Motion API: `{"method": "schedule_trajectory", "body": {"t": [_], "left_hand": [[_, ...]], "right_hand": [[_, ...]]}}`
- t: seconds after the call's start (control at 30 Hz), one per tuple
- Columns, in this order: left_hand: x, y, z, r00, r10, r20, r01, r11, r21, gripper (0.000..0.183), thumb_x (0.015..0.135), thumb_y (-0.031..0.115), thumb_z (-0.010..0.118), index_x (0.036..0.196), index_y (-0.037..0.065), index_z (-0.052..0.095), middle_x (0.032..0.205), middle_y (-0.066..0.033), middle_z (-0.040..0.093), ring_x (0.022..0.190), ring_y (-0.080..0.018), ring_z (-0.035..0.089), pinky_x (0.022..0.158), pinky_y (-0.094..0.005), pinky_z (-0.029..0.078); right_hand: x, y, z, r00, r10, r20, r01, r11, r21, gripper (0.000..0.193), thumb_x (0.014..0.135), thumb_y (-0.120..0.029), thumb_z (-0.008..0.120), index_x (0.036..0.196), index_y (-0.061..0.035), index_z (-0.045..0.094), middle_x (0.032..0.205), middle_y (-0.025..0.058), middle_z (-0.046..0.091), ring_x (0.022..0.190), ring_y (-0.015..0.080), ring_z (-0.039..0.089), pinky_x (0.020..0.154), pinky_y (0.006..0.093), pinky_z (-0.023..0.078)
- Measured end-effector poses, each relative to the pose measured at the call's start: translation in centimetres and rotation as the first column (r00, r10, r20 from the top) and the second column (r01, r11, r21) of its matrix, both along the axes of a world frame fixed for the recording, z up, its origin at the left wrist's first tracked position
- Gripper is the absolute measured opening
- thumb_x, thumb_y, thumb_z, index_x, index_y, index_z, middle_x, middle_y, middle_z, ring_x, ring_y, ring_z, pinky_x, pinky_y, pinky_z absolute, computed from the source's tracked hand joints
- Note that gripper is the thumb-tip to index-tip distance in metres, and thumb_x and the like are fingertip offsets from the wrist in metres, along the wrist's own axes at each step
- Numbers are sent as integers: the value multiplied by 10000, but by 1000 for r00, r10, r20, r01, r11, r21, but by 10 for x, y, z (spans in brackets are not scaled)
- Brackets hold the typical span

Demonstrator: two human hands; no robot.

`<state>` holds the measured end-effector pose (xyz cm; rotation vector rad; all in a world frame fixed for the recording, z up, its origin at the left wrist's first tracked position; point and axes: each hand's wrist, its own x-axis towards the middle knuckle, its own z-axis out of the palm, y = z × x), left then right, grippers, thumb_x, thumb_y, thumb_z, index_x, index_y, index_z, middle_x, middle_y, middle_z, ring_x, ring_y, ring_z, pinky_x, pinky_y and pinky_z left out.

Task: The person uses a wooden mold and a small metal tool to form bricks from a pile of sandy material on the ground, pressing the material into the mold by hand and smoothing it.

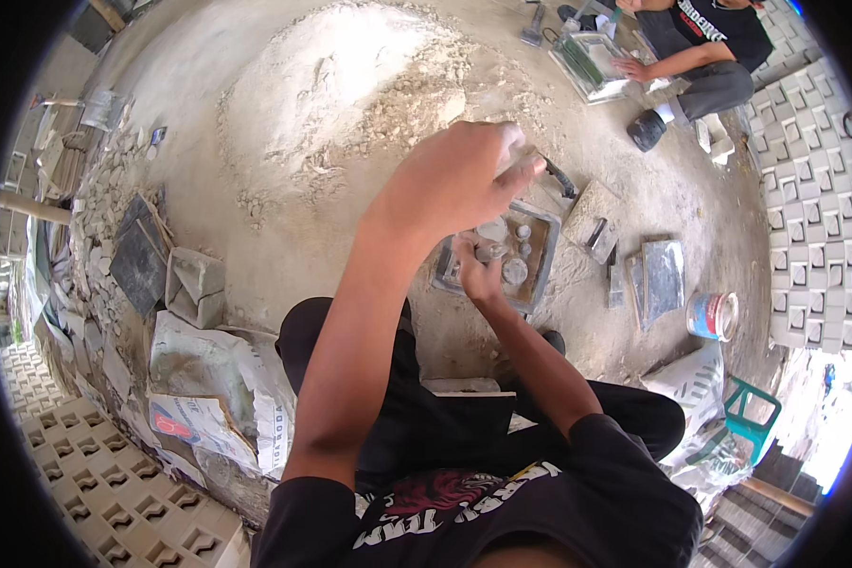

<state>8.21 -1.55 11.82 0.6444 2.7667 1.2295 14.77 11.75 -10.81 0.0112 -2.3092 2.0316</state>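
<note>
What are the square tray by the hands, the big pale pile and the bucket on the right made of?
Square tray: probably metal; its straight rim looks dark grey and dull, but wood or plastic is possible.
Pale pile: apparently dry powder, matt, with crumbly lumps at its edge; which powder, I can't tell.
Bucket: likely plastic, since its coloured side looks smooth.

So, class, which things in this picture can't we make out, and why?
All in the head view:
Left hand's palm: hidden behind its own back, so its grip is unclear.
Part of the grey tray: covered by the right hand and left wrist.
Co-worker's head: mostly cut off by the upper edge.
</note>
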Motion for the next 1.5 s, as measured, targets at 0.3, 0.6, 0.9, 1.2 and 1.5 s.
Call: {"method": "schedule_trajectory", "body": {"t": [0.3, 0.6, 0.9, 1.2, 1.5], "left_hand": [[4, 7, 4, 1000, 6, 7, -6, 1000, -19, 420, 920, 358, 602, 1065, -34, 636, 969, -227, 690, 924, -345, 675, 808, -396, 516], [6, 7, 3, 1000, -11, 13, 11, 1000, -27, 435, 924, 367, 595, 1095, -32, 630, 976, -232, 685, 930, -347, 671, 796, -397, 514], [6, 19, 2, 999, -35, -8, 34, 999, -26, 428, 926, 368, 596, 1066, -35, 638, 957, -233, 685, 911, -347, 671, 781, -398, 513], [3, 20, 3, 999, -29, -18, 29, 1000, -7, 432, 922, 378, 600, 1073, -25, 643, 955, -218, 694, 909, -321, 677, 797, -390, 515], [5, 19, 7, 999, -31, 14, 31, 999, -17, 431, 923, 379, 598, 1081, -20, 645, 935, -206, 697, 882, -309, 680, 784, -379, 518]], "right_hand": [[-13, 1, -1, 996, -76, 44, 83, 979, -188, 303, 911, -57, 566, 635, -64, 440, 650, -84, 379, 631, 38, 350, 519, 275, 274], [9, 12, -14, 995, -35, -94, 30, 998, -59, 238, 877, -9, 518, 646, -33, 470, 611, -54, 403, 594, 48, 365, 511, 261, 284], [0, 15, -4, 1000, 13, 17, -9, 976, -215, 255, 903, -53, 521, 651, -31, 486, 629, -36, 448, 603, 63, 403, 534, 262, 326], [-19, 36, 5, 999, -41, 7, 42, 976, -213, 345, 1019, -280, 506, 778, -35, 538, 631, -27, 501, 599, 67, 454, 533, 256, 365], [0, 46, 37, 995, 8, -99, -13, 999, -52, 425, 1037, -219, 465, 655, -32, 460, 586, 3, 455, 544, 84, 419, 510, 266, 362]]}}
